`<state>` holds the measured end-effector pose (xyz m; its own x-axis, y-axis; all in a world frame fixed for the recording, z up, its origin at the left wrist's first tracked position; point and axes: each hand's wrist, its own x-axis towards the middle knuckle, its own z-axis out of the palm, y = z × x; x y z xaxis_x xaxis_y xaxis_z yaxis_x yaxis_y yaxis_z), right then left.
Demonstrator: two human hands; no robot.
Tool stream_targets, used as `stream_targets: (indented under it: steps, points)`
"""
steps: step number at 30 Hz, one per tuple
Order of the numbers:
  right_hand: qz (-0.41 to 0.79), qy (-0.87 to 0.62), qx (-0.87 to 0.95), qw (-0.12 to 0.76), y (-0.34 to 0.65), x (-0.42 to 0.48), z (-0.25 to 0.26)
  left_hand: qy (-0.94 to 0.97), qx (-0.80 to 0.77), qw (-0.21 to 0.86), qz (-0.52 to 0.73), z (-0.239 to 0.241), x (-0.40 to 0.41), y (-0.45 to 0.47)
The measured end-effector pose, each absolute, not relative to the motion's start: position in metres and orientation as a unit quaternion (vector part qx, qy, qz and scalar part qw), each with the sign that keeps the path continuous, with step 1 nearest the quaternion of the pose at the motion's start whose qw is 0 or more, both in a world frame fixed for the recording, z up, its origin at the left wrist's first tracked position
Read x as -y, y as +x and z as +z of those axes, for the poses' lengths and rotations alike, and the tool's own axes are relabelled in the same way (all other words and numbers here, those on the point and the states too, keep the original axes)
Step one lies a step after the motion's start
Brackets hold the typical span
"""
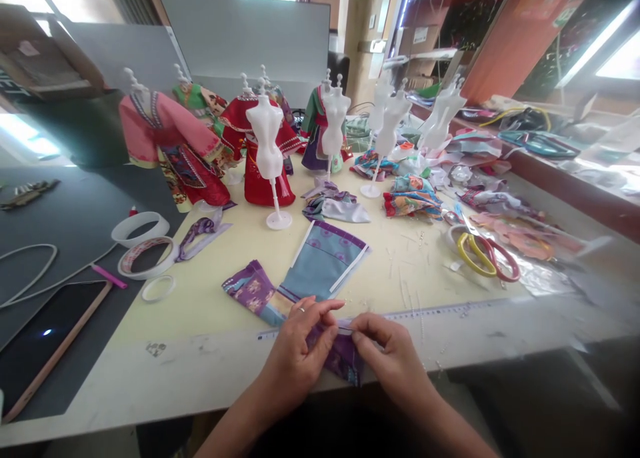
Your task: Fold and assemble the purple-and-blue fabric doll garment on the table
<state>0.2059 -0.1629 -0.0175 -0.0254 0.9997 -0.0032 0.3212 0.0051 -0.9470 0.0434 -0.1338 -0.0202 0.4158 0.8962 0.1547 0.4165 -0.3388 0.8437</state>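
The left hand (300, 355) and right hand (393, 358) grip closed on a purple printed cloth (343, 358), pinching it at the front edge of the pale surface (210, 371), just over a ruler (440, 313). A blue-and-purple garment panel (325, 261) lies just beyond. 3 white tape rings (145, 255) sit further left. Far left, a cardboard box (45, 55) stands open, its contents unclear.
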Motion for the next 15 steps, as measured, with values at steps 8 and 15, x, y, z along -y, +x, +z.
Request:
stream_targets:
  steps: [8,15]
  points:
    - [0.540,-0.534,0.506,0.410,0.2053,0.1636,-0.0198,0.748,-0.444,0.366,0.330,-0.0170,0.1338,0.0403]
    - [0.544,-0.522,0.515,0.408,0.2061,0.1626,-0.0127,0.764,-0.425,0.348,0.338,-0.0159,0.1324,0.0351]
